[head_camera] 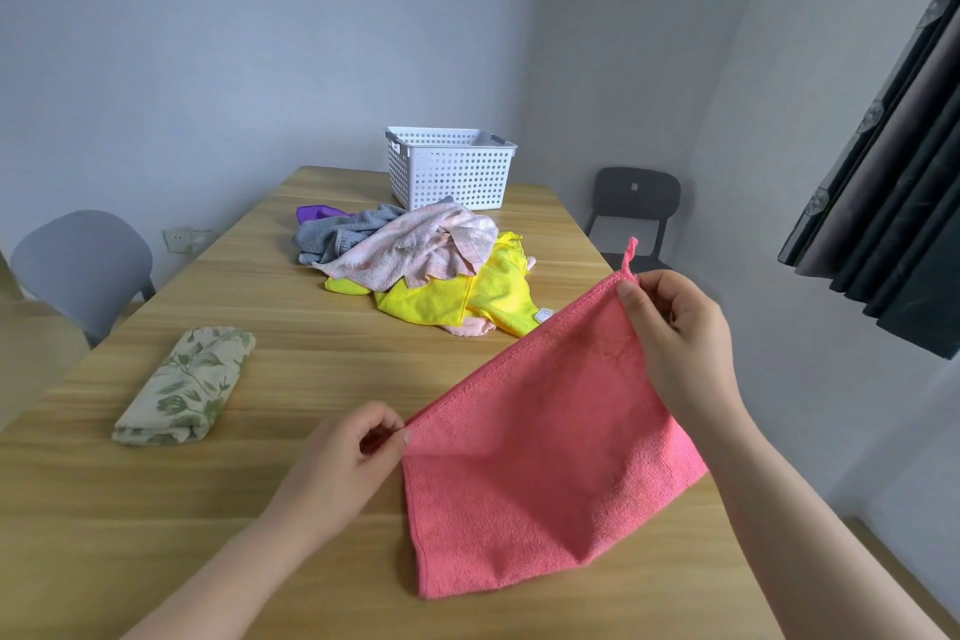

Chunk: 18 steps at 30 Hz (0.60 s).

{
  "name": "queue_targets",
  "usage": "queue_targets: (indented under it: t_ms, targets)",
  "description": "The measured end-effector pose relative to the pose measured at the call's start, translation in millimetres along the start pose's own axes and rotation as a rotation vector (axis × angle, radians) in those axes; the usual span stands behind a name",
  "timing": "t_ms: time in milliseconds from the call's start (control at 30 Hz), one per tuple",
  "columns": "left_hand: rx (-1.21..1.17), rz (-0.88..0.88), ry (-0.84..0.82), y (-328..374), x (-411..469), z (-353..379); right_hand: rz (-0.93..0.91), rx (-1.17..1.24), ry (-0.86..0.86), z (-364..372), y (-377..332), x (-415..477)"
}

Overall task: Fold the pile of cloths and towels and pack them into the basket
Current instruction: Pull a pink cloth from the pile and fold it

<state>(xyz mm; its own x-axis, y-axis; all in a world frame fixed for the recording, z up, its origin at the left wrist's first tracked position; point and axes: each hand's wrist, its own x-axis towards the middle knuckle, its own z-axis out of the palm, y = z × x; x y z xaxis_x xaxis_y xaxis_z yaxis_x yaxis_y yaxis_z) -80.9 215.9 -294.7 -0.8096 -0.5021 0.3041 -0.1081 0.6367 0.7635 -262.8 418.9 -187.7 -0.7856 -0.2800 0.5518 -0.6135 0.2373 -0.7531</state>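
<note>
Left hand (345, 452), seen from the head camera, pinches one corner of a coral-pink microfibre cloth (545, 483) between thumb and curled fingers, low over the desk (156, 509). Right hand (675, 333) pinches the opposite upper corner, held higher and further away, right beside the cloth's small hanging loop (629, 255), which sticks up above the fingers. Between the two hands the cloth's top edge runs taut on a slant, while its lower part lies on the near right part of the desk.

Further back, near the middle of the desk, sits the unfolded pile (415, 260): a pale pink towel (415, 244) on top, a grey towel (337, 231) to its left, yellow cloths (467, 299) spilling out toward the camera, and a bit of purple fabric (317, 212) at the rear left. Just behind the pile, at the far end of the desk, stands the white perforated basket (449, 169), upright; what it holds cannot be told from here. On the left side of the desk, well apart from the pile, lies a folded leaf-print towel (189, 382).

Beside the desk on the left stands a grey chair (83, 265), with a wall socket (182, 239) behind it. At the far right is a dark chair (636, 208), and a dark curtain (893, 203) hangs at the right edge.
</note>
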Motion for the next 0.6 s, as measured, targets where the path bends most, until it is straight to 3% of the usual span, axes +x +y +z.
queue_targets:
  t_ms: [267, 600]
  targets:
    - [-0.001, -0.018, 0.083, -3, 5, -2, 0.043, -0.015, 0.042, -5, 10, 3]
    - [-0.181, -0.102, 0.124, 1, 17, -9, 0.103, -0.022, 0.076, -12, 21, 6]
